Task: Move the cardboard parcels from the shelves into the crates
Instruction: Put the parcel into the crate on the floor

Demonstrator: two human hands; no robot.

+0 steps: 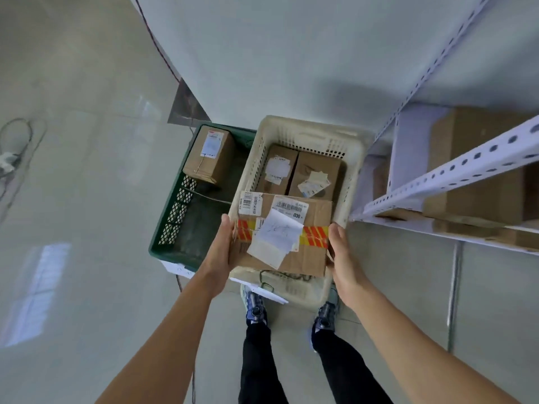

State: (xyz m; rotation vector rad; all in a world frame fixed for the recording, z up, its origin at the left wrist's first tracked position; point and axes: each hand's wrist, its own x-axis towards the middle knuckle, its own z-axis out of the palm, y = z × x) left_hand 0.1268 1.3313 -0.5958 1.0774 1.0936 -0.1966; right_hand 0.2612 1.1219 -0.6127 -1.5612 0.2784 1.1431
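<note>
While the left hand and right hand clasp one taped parcel by its sides at frame centre, it sits over the white crate. Two parcels lie inside that crate. One boxed parcel stands in the green crate, centre left.

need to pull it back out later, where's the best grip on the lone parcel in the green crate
The parcel stands upright in the far corner of the green crate, its labelled face up. A likely good grip is on its two long side faces just below the top, coming straight down from above: the crate walls close off its far sides, and the near floor of the crate leaves the hands room.
</note>
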